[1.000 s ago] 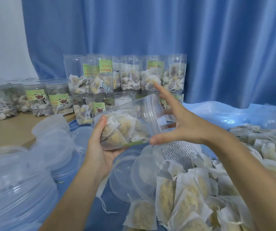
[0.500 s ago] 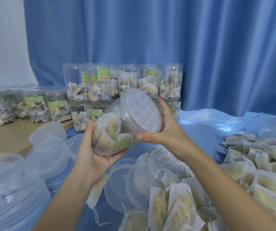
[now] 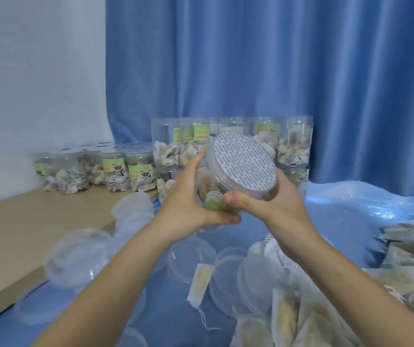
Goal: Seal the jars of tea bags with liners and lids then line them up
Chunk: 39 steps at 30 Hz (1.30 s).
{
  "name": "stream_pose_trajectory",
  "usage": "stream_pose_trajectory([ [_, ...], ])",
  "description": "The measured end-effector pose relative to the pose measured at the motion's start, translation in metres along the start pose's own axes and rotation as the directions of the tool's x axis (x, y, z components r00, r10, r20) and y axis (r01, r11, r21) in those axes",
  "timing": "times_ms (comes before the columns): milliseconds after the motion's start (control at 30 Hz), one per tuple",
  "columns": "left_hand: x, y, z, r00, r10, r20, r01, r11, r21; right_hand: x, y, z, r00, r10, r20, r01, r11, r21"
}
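In mid-air above the blue cloth point(image 3: 326, 221), at centre frame: a clear jar point(image 3: 211, 186) of tea bags, gripped by both hands. Tilted, long axis running from lower left up to upper right, mouth turned up and toward the camera. Across the mouth, a round white liner point(image 3: 243, 161) printed with rows of small grey text, too fine to read. On the jar's underside, a green label, mostly hidden. Left hand point(image 3: 191, 196) curled around the body, thumb up the near side. Right hand point(image 3: 273, 199) wrapped around the mouth end, thumb across the front. Behind, stacked jars point(image 3: 293, 144) with green labels bearing red Chinese characters, blurred; more labelled jars point(image 3: 116, 171) on the wooden table point(image 3: 13, 234). Below, loose clear lids point(image 3: 76, 256) and scattered tea bags point(image 3: 286, 311).
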<state>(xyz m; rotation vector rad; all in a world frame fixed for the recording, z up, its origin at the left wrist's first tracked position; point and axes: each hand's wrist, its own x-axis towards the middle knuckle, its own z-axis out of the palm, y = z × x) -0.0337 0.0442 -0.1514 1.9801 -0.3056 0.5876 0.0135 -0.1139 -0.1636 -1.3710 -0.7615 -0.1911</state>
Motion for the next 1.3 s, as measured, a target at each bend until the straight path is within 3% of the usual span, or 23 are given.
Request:
stream_pose_trajectory([
  [100,-0.017,0.009,-0.046,0.997,-0.005,-0.075,-0.001,0.996,-0.090,0.012,-0.016,0.039,0.997,-0.045,0.065,0.049,0.998,-0.048],
  [267,-0.051,0.009,-0.138,0.962,-0.135,-0.239,0.146,0.989,0.028,0.031,-0.036,0.134,0.981,-0.071,0.182,0.093,0.989,-0.114],
  [433,-0.083,-0.001,-0.226,0.874,-0.227,-0.430,0.326,0.930,0.171,0.045,-0.041,0.234,0.955,-0.085,0.283,0.126,0.983,-0.133],
  [533,-0.100,-0.018,-0.262,0.798,-0.295,-0.525,0.448,0.873,0.191,0.047,-0.028,0.285,0.948,-0.006,0.317,0.069,0.980,-0.188],
  [733,-0.138,-0.074,-0.298,0.777,-0.463,-0.427,0.563,0.814,0.142,0.041,0.012,0.339,0.870,0.043,0.492,0.117,0.950,-0.290],
  [933,-0.135,-0.122,-0.309,0.726,-0.442,-0.527,0.622,0.749,0.228,0.050,0.054,0.360,0.879,0.117,0.462,0.074,0.925,-0.374],
  [1033,-0.117,-0.141,-0.310,0.714,-0.469,-0.521,0.626,0.760,0.173,0.073,0.067,0.361,0.871,0.137,0.472,0.065,0.919,-0.388],
  [1200,-0.054,-0.176,-0.296,0.756,-0.480,-0.445,0.576,0.810,0.105,0.143,0.084,0.359,0.849,0.350,0.396,-0.041,0.791,-0.611],
  [1300,-0.030,-0.187,-0.284,0.787,-0.455,-0.417,0.525,0.849,0.065,0.155,0.094,0.356,0.836,0.352,0.420,-0.002,0.768,-0.641],
])
